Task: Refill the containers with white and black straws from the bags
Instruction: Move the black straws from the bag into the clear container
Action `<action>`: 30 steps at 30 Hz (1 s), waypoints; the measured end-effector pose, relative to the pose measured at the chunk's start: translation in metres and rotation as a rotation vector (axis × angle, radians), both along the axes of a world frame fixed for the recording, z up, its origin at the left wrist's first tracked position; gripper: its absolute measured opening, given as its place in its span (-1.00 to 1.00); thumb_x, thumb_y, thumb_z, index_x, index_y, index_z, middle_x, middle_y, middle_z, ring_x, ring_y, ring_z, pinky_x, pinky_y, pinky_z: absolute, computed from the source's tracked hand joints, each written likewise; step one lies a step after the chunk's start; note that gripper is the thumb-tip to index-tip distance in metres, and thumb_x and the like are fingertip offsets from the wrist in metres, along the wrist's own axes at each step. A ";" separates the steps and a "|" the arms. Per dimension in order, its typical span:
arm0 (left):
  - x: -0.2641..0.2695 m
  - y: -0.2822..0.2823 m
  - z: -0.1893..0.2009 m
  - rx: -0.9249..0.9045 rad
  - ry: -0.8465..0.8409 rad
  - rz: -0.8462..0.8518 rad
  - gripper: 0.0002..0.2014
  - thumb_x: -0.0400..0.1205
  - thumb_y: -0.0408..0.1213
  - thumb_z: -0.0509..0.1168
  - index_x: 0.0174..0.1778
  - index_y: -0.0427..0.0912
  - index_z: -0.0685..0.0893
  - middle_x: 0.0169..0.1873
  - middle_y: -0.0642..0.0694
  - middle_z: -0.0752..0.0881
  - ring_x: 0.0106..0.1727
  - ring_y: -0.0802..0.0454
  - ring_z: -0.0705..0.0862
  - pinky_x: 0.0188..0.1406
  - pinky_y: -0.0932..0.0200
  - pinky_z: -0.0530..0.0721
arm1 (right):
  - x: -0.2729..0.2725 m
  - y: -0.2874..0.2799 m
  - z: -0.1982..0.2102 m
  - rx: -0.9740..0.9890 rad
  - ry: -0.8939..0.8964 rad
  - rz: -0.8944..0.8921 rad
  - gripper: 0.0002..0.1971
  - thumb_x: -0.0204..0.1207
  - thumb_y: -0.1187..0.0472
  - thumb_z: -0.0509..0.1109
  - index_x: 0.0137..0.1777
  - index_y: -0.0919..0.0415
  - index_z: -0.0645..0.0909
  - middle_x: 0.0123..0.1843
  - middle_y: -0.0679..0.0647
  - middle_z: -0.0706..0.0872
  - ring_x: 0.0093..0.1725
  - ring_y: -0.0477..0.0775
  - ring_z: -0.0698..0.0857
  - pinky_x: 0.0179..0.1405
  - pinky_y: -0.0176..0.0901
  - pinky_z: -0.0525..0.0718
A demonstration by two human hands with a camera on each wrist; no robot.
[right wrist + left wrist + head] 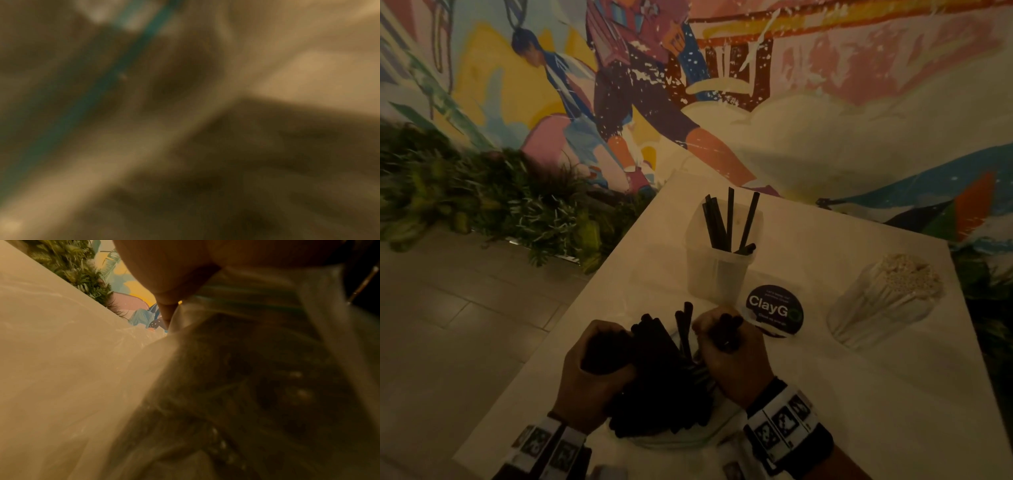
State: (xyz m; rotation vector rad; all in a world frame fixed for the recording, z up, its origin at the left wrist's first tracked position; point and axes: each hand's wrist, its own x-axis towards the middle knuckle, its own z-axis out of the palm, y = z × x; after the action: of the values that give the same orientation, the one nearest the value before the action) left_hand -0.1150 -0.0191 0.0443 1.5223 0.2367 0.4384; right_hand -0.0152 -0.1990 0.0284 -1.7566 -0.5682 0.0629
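Note:
In the head view a clear bag of black straws (654, 383) lies at the near edge of the white table (876, 394). My left hand (599, 359) grips the bag's left side, fingers curled round it. My right hand (726, 339) is curled round a small bunch of black straws (685, 329) at the bag's mouth. Beyond stands a clear square container (719, 270) with a few black straws (729, 219) upright in it. At the right a clear container packed with white straws (887, 294) leans. The left wrist view shows blurred bag plastic (236, 386); the right wrist view is only blur.
A round dark "ClayGo" sticker (774, 310) sits on the table between the containers. Green plants (482, 195) line the floor left of the table, under a painted mural wall (722, 85). A tiled floor (448, 325) lies to the left.

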 end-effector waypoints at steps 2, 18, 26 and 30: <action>0.000 0.001 -0.001 -0.001 0.010 0.014 -0.66 0.04 -0.18 0.46 -0.26 0.12 0.69 -0.23 -0.03 0.76 -0.18 0.04 0.73 -0.17 0.31 0.73 | 0.002 0.000 -0.001 -0.055 0.074 0.030 -0.79 0.42 0.40 0.37 -0.27 0.05 0.55 -0.29 -0.15 0.66 -0.24 -0.03 0.69 -0.16 0.03 0.72; 0.002 -0.004 0.007 -0.041 -0.011 0.025 -0.62 0.00 -0.20 0.45 -0.25 -0.08 0.68 -0.33 0.05 0.78 -0.28 0.19 0.74 -0.25 0.39 0.71 | 0.010 0.003 0.000 -0.069 0.232 0.081 -0.84 0.35 0.50 0.44 -0.35 0.30 0.56 -0.33 0.15 0.69 -0.26 0.01 0.68 -0.13 -0.14 0.66; 0.002 -0.004 0.007 -0.035 -0.005 0.014 -0.66 0.01 -0.20 0.44 -0.31 0.16 0.72 -0.31 0.05 0.77 -0.26 0.19 0.74 -0.23 0.41 0.70 | 0.011 -0.002 0.038 0.147 0.196 0.028 -0.66 0.42 0.47 0.46 -0.40 0.09 0.46 -0.30 -0.01 0.72 -0.27 0.27 0.68 -0.28 -0.14 0.74; 0.002 -0.001 0.005 -0.017 0.011 0.018 -0.67 0.01 -0.17 0.45 -0.31 0.19 0.71 -0.28 0.03 0.77 -0.24 0.16 0.73 -0.21 0.38 0.71 | 0.008 -0.002 0.060 0.361 0.212 0.042 -0.80 0.38 0.21 0.44 -0.31 0.09 0.44 -0.28 0.12 0.75 -0.30 0.43 0.69 -0.32 0.30 0.72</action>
State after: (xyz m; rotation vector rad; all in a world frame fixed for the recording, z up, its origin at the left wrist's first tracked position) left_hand -0.1134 -0.0199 0.0496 1.5077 0.2627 0.4415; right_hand -0.0068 -0.2013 0.0880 -1.3671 -0.4316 0.1636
